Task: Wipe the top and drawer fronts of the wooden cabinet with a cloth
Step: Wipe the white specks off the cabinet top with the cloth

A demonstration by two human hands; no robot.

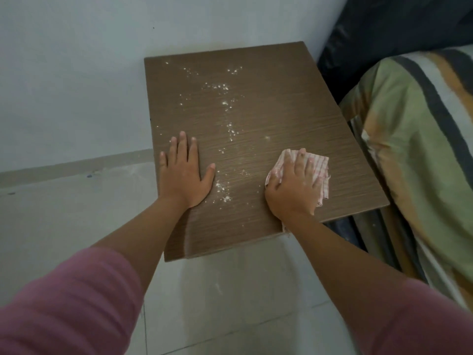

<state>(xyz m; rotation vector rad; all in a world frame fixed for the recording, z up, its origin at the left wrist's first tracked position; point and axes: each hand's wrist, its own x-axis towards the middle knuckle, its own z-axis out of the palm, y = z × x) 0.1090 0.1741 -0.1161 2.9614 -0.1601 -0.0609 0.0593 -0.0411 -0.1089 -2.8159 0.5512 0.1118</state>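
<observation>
The wooden cabinet top (pixel 268 98) fills the middle of the view, brown with a fine grain. White powder (pixel 225 103) is scattered in a band down its centre. My left hand (pixel 183 172) lies flat on the near left of the top, fingers spread and straight. My right hand (pixel 294 185) presses a pink and white checked cloth (pixel 320 165) onto the near right of the top, fingers spread over it. The cloth's lower corner hangs past the front edge under my wrist. The drawer fronts are out of sight below the top.
A pale wall (pixel 76 85) stands behind and left of the cabinet. A bed with striped green, orange and grey bedding (pixel 414 149) presses close on the right. Dark fabric (pixel 384 29) sits at the back right. Light floor tiles (pixel 230 303) lie in front.
</observation>
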